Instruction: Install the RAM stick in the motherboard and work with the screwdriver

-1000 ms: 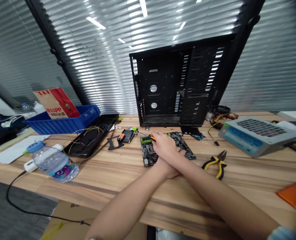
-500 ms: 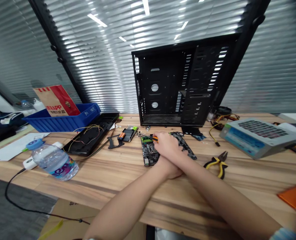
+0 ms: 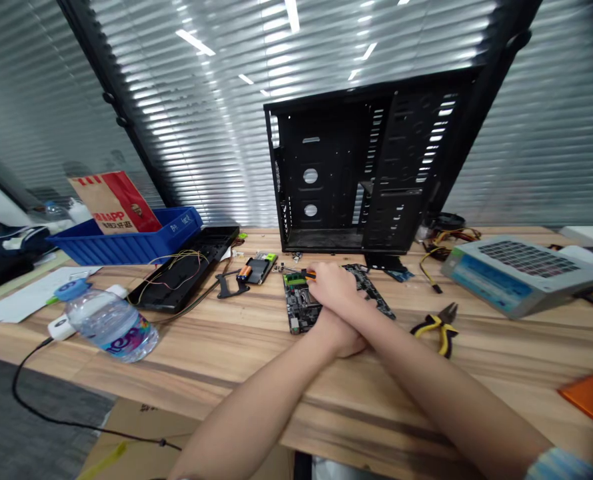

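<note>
My forearms cross over a black computer motherboard point(image 3: 301, 303) lying flat on the wooden desk point(image 3: 216, 353). On top, my right hand point(image 3: 331, 287) closes around a screwdriver with an orange handle point(image 3: 310, 274), whose tip is hidden over the board. My left hand point(image 3: 343, 339) lies under my right wrist at the board's near edge, its fingers mostly hidden. A small circuit board with a battery point(image 3: 259, 268) sits just beyond the motherboard.
An upright open black PC case point(image 3: 346, 173) stands behind the board. Yellow-handled pliers point(image 3: 439, 328) lie to the right, beside a grey device point(image 3: 521, 277). On the left are a black wired panel point(image 3: 181, 280), a water bottle point(image 3: 109, 325) and a blue bin point(image 3: 126, 247).
The head view has shifted slightly. My crossed hands stay on the motherboard, and my right hand now covers a little more of the orange handle.
</note>
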Available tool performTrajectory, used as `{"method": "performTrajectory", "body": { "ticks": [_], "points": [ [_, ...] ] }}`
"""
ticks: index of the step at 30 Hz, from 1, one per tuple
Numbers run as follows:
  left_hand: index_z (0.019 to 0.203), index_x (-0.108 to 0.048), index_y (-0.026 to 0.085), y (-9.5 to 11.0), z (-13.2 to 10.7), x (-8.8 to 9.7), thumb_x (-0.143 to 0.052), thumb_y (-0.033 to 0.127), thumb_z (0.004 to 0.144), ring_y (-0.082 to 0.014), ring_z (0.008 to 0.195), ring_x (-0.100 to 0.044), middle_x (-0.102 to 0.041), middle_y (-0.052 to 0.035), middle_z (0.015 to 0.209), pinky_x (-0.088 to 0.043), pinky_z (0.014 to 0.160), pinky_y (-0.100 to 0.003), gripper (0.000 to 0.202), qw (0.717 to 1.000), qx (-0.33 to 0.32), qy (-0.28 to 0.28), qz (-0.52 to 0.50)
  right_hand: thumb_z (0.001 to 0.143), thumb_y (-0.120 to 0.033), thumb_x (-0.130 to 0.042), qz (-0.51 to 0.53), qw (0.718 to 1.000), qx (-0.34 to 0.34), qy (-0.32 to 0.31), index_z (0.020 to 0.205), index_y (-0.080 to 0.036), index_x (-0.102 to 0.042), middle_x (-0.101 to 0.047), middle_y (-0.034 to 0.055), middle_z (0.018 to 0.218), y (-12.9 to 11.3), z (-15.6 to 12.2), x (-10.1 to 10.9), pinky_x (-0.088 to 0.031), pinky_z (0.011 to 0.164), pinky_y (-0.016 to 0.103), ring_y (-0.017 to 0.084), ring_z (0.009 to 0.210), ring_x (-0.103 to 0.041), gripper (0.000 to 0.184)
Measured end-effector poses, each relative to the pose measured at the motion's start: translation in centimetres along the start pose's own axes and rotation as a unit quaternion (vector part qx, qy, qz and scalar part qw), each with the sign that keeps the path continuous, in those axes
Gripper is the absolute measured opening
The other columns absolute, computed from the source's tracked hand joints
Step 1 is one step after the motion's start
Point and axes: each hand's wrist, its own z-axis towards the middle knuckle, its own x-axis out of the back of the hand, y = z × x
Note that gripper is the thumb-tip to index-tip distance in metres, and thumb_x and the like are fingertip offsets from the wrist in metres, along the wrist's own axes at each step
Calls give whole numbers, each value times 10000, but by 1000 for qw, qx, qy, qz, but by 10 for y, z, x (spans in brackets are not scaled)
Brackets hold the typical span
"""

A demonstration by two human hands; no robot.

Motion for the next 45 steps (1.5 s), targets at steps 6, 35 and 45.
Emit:
{"method": "performTrajectory", "body": {
  "ticks": [6,35,45],
  "points": [
    [1274,-508,147,0,-2,4,-437,281,907,-298,1246,-466,-542,-138,1317,-316,1110,-452,398,1000,4,-1,1,822,-285,-526,13,1000,11,-1,1119,-311,-671,-700,93,972,0,2,4,-488,736,351,277,903,-671,331],
    [1210,-522,212,1,-3,-5,-487,366,929,-224,1130,-517,-601,-66,1213,-380,952,-390,322,998,-9,44,49,804,-421,-570,235,943,-31,232,1025,-222,-664,-724,61,991,188,-43,-16,-508,756,359,233,831,-670,312],
    [1168,-554,208,-3,5,-5,-456,237,947,-211,1049,-586,-645,-58,1132,-414,906,-368,243,997,-10,19,69,825,-324,-556,148,958,-28,244,1064,-225,-652,-710,69,1034,203,-40,0,-493,804,346,249,932,-655,276]
  ]
}}
